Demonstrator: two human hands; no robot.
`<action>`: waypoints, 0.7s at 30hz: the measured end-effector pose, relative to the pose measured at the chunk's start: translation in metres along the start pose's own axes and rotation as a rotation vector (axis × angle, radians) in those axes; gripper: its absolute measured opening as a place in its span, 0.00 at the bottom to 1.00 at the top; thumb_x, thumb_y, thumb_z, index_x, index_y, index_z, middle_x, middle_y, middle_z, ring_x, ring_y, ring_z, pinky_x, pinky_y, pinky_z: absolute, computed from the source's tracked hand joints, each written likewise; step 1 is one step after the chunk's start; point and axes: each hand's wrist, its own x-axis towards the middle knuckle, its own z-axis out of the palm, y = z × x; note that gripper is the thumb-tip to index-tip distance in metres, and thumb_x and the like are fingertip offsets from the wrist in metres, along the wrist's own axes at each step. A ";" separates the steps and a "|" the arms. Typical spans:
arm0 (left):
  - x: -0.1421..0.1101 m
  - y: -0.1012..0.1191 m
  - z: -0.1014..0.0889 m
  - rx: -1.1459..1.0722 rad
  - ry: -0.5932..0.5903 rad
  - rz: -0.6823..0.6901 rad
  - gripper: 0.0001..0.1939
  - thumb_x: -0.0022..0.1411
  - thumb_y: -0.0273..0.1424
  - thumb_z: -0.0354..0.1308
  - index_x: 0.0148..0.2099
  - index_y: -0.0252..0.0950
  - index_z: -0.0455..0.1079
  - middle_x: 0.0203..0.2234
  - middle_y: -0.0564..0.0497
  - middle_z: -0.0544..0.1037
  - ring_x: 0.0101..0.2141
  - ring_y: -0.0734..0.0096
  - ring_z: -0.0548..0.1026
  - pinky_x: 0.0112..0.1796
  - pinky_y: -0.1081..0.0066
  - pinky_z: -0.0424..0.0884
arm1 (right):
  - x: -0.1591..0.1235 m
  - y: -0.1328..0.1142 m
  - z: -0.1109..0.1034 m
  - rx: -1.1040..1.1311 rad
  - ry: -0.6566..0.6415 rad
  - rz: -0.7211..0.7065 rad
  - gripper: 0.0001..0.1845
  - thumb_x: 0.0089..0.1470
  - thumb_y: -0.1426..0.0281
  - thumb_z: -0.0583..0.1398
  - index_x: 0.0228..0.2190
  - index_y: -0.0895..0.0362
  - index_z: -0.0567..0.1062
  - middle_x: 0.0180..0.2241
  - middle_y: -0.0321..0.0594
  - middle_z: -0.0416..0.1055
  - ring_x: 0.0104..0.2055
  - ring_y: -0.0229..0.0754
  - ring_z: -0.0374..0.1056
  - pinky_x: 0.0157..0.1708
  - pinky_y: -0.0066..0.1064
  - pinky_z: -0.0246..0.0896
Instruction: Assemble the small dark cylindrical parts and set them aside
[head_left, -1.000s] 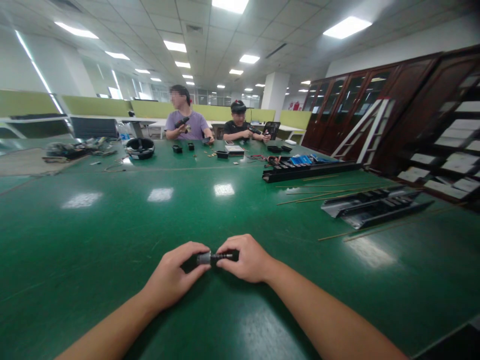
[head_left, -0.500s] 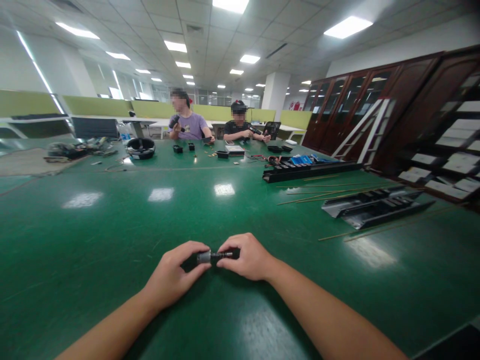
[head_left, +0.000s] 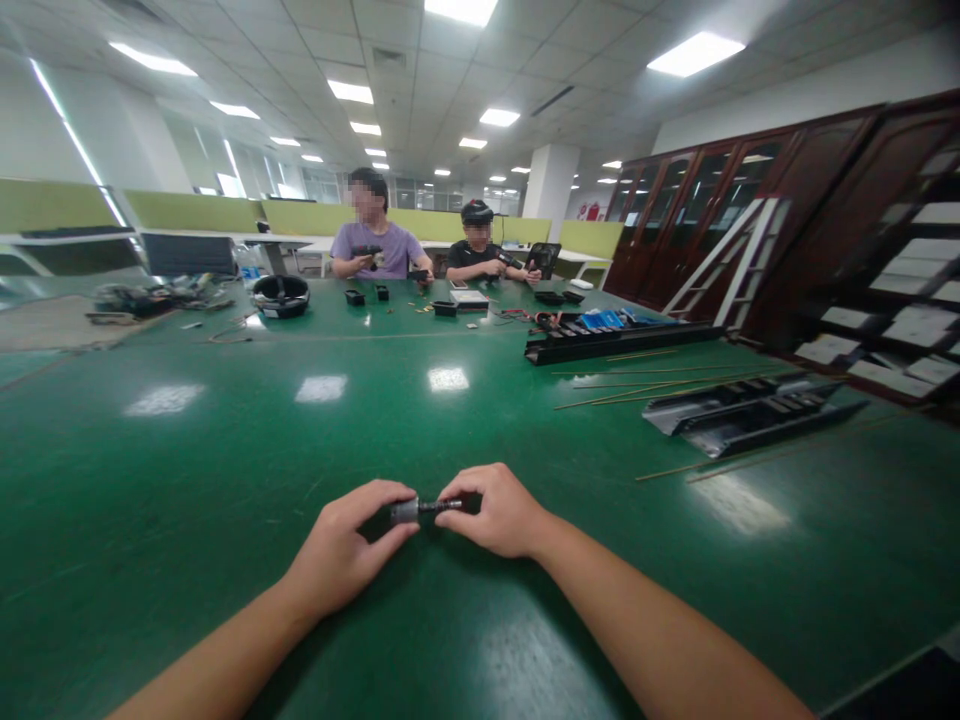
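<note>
Low over the middle of the green table, my left hand (head_left: 341,545) pinches a small grey metal cylinder (head_left: 405,511) between thumb and fingers. A thin dark shaft (head_left: 430,507) runs from the cylinder's right end, roughly level. My right hand (head_left: 499,512) has its thumb and fingertips closed on the shaft's far part, whose dark, shiny tip shows between them. Fingers cover some of both parts, and I cannot tell whether they are one piece.
On the right lie black metal channels (head_left: 772,428), thin brass-coloured rods (head_left: 637,387) and a long black rail (head_left: 622,345) with blue pieces. Across the table (head_left: 225,450) two people sit holding tools, near small black trays (head_left: 445,309). A black headset-like ring (head_left: 280,296) lies at far left.
Both hands have shifted very slightly left with the cylinder and shaft, grips unchanged. Across the table, the person in purple has lowered the hand-held tool and leaned to the right.
</note>
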 end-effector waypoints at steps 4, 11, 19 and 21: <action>0.001 0.000 0.000 0.004 0.001 -0.003 0.12 0.62 0.34 0.62 0.49 0.40 0.72 0.41 0.50 0.79 0.41 0.67 0.78 0.45 0.69 0.74 | 0.000 0.000 -0.001 -0.005 -0.002 0.002 0.06 0.51 0.67 0.67 0.33 0.55 0.81 0.30 0.38 0.78 0.32 0.39 0.72 0.34 0.28 0.62; -0.002 -0.004 0.000 -0.003 0.017 0.000 0.14 0.62 0.32 0.62 0.50 0.42 0.70 0.43 0.51 0.78 0.44 0.68 0.77 0.48 0.69 0.72 | 0.000 -0.001 -0.002 0.022 0.017 0.014 0.06 0.51 0.68 0.67 0.33 0.56 0.81 0.29 0.38 0.78 0.31 0.39 0.72 0.34 0.28 0.63; -0.001 -0.005 -0.001 0.008 0.030 -0.003 0.14 0.62 0.32 0.62 0.50 0.42 0.70 0.44 0.51 0.78 0.44 0.67 0.77 0.49 0.68 0.72 | 0.000 0.001 -0.003 0.035 0.015 0.013 0.06 0.51 0.68 0.66 0.33 0.56 0.81 0.29 0.38 0.78 0.31 0.39 0.72 0.34 0.28 0.64; -0.001 -0.005 -0.001 0.010 0.034 -0.004 0.14 0.62 0.32 0.62 0.50 0.42 0.70 0.43 0.52 0.78 0.44 0.68 0.77 0.49 0.68 0.72 | 0.000 0.002 -0.003 0.036 0.021 0.018 0.06 0.51 0.68 0.66 0.33 0.57 0.81 0.29 0.38 0.78 0.30 0.38 0.72 0.34 0.28 0.64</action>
